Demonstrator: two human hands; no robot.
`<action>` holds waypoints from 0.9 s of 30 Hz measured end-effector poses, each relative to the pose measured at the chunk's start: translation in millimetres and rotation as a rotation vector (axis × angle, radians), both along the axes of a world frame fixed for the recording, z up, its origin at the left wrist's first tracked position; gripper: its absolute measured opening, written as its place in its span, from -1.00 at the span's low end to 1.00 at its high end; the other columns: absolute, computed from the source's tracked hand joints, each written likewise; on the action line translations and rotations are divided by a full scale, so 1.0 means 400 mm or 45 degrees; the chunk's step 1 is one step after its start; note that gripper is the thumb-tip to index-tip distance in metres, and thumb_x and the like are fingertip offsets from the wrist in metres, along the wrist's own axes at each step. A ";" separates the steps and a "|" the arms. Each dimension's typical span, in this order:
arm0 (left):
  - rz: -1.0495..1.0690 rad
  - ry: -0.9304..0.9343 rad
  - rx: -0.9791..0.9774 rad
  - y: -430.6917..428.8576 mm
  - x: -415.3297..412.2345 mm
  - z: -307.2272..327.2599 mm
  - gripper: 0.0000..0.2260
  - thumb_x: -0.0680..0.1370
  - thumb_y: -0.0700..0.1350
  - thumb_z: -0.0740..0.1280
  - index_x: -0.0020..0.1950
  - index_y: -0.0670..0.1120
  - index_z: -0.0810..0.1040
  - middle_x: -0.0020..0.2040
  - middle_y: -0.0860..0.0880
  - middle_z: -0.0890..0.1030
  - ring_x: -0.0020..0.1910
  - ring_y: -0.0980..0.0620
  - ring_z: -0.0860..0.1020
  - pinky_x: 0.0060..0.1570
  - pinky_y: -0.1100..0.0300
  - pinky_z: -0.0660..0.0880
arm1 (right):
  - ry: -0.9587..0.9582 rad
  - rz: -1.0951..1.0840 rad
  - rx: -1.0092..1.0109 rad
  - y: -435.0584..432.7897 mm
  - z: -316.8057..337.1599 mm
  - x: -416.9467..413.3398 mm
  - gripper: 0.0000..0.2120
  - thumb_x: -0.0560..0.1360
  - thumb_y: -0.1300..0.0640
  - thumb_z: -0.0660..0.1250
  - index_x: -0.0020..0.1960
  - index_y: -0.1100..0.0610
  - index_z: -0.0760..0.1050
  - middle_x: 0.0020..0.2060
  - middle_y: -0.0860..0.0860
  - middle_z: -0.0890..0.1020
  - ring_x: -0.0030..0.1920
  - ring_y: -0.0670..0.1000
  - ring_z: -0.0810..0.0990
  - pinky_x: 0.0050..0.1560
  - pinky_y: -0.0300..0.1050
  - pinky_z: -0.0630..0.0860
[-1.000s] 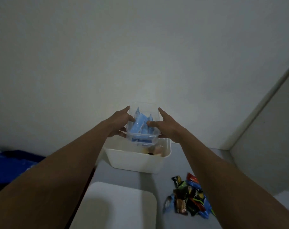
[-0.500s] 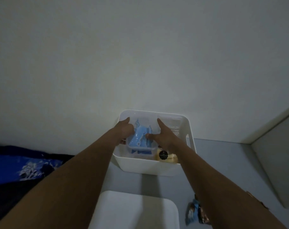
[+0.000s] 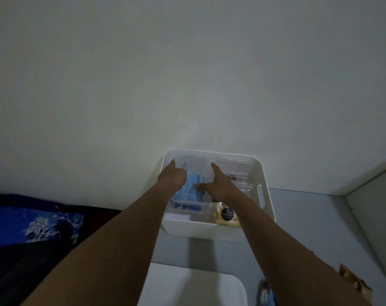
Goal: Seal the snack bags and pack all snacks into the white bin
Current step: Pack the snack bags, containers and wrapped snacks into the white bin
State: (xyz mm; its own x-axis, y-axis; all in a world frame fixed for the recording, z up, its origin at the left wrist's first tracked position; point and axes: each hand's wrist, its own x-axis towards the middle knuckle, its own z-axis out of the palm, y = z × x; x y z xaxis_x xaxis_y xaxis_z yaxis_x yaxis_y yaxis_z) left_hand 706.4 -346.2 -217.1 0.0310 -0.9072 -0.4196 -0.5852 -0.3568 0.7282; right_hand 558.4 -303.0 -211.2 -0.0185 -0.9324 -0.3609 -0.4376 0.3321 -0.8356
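Most fingers of the left hand [image 3: 172,176] and right hand [image 3: 218,184] lay out of sight beside the clear tub [image 3: 187,205] in the white bin [image 3: 209,231] — only 2 forefingers and the right thumb showed plainly. The right forearm covered part of a yellowish bag [image 3: 219,220], its dark round label too small to read. The bottom edge cut off a white slab [image 3: 194,286] and a blue wrapper [image 3: 266,293], and dim light blurred the clear bags [image 3: 238,171] at the bin's right.

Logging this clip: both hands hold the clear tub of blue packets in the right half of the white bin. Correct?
Not quite. The head view shows the left hand and right hand holding the clear tub of blue packets in the left half of the white bin; clear bags fill the right half.
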 end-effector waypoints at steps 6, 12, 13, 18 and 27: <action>0.021 -0.017 0.083 -0.004 -0.004 -0.069 -0.39 0.57 -0.20 0.13 0.60 0.07 0.04 0.54 -0.14 0.25 0.43 -0.22 0.34 0.39 -0.03 0.35 | 0.010 0.036 0.100 0.004 -0.048 -0.012 -0.36 0.52 0.28 0.39 0.50 0.13 0.16 0.19 0.04 0.42 0.20 0.04 0.45 0.11 -0.08 0.49; 0.055 0.060 0.112 -0.001 -0.008 -0.151 -0.37 0.55 -0.24 0.20 0.58 0.09 0.12 0.34 -0.23 0.48 0.22 -0.28 0.52 0.25 -0.11 0.50 | 0.074 0.081 0.118 -0.011 -0.132 -0.008 -0.30 0.42 0.25 0.48 0.45 0.05 0.22 0.26 0.03 0.49 0.27 0.08 0.49 0.29 0.03 0.47; 0.048 0.043 0.114 -0.003 -0.007 -0.160 -0.36 0.55 -0.23 0.21 0.59 0.09 0.10 0.32 -0.23 0.50 0.20 -0.28 0.53 0.23 -0.11 0.51 | 0.092 0.085 0.117 -0.013 -0.141 -0.009 -0.28 0.42 0.25 0.48 0.46 0.05 0.21 0.25 0.01 0.49 0.26 0.05 0.48 0.28 -0.02 0.46; -0.054 -0.241 0.078 -0.010 -0.030 -0.140 -0.37 0.57 -0.15 0.23 0.59 -0.06 0.07 0.47 -0.20 0.37 0.37 -0.23 0.42 0.34 0.05 0.40 | 0.230 0.175 0.119 -0.047 -0.151 -0.022 -0.34 0.35 0.04 0.49 0.38 0.07 0.33 0.17 -0.02 0.54 0.18 0.03 0.53 0.23 -0.06 0.47; -0.168 -0.533 -0.354 0.065 -0.117 0.041 -0.60 0.60 -0.03 0.23 0.36 -0.22 0.43 0.35 -0.20 0.50 0.32 -0.19 0.47 0.28 0.05 0.40 | 0.609 0.243 -0.040 0.021 0.076 -0.124 -0.46 0.59 -0.08 0.27 0.44 0.23 0.37 0.40 0.13 0.46 0.38 0.12 0.44 0.31 -0.11 0.35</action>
